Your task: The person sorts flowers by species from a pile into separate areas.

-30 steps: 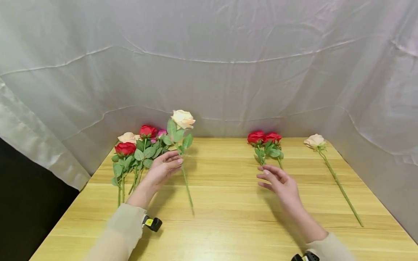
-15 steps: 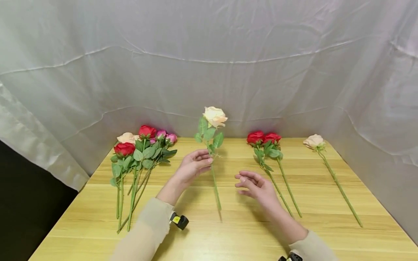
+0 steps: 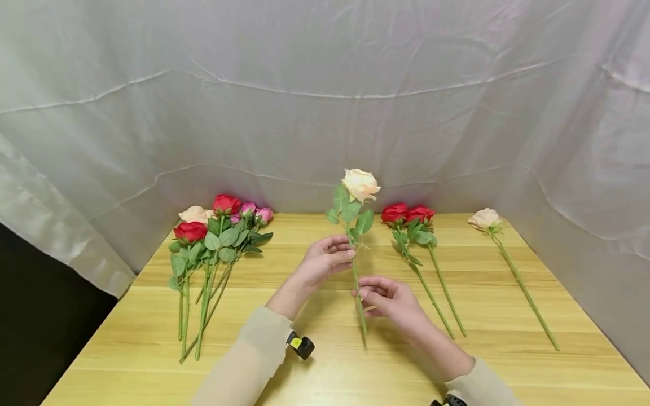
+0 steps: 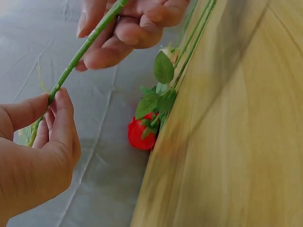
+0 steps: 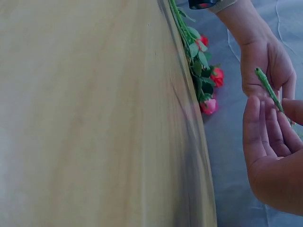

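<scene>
A cream rose (image 3: 361, 185) with green leaves is held nearly upright over the middle of the table. My left hand (image 3: 327, 260) pinches its stem just below the leaves; in the left wrist view, thumb and fingertips (image 4: 61, 99) meet on the green stem (image 4: 80, 53). Lower down, my right hand (image 3: 388, 301) has its thumb and curled fingers about the same stem. The right wrist view shows the cut stem end (image 5: 264, 79) sticking out past the right hand's fingers (image 5: 258, 125). The bloom is out of sight in both wrist views.
At the left of the wooden table (image 3: 325, 383) lies a bunch of red roses (image 3: 190, 232), a cream rose (image 3: 196, 214) and pink flowers (image 3: 263, 215). Two red roses (image 3: 420, 213) lie right of centre, and a pale rose (image 3: 484, 219) further right. Grey cloth (image 3: 325, 129) hangs behind.
My left hand has carried the cream rose rightward from beside the left bunch to the middle. My right hand has come left and down from near the two red roses to the stem.
</scene>
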Demonstrator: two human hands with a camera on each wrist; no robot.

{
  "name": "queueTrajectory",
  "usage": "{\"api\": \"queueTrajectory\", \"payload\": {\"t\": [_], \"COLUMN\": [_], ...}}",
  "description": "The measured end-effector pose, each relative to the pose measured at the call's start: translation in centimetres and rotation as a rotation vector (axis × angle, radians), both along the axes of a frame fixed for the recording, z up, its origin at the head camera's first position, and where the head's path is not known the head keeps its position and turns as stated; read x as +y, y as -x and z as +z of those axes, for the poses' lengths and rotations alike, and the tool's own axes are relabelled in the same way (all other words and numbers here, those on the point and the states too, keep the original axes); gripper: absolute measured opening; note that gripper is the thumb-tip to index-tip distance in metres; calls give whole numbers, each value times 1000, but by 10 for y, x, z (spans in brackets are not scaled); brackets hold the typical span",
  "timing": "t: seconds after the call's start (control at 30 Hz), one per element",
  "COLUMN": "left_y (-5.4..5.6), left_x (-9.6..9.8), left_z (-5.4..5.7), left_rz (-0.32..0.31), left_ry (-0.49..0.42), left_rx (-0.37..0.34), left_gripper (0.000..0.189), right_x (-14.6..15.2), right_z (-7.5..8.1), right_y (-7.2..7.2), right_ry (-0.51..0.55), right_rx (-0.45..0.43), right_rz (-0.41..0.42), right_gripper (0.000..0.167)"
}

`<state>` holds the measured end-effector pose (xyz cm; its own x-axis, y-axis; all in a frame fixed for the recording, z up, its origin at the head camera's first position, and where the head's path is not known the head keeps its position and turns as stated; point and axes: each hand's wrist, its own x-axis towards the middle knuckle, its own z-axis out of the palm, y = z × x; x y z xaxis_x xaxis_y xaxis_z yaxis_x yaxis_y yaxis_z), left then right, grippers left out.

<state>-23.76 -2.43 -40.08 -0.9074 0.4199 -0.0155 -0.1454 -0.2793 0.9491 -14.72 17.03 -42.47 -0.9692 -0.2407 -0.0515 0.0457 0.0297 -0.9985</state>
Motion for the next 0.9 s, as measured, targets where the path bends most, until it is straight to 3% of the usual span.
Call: {"api": "queueTrajectory", "payload": {"t": [0.7,0.9], "left_y": [-7,-10], "left_x": [3,-2], "left_z": [0,2], "left_rz": [-7,-16], "left_ry": [7,-7], "left_rx": [-10,47], "left_gripper": [46,47], "right_x": [4,11], "right_z": [8,13], "right_y": [-3,-3], "right_ry": [-53,-47], "right_rx": [7,40], "right_rz": [-7,-30], "right_gripper": [46,44]}}
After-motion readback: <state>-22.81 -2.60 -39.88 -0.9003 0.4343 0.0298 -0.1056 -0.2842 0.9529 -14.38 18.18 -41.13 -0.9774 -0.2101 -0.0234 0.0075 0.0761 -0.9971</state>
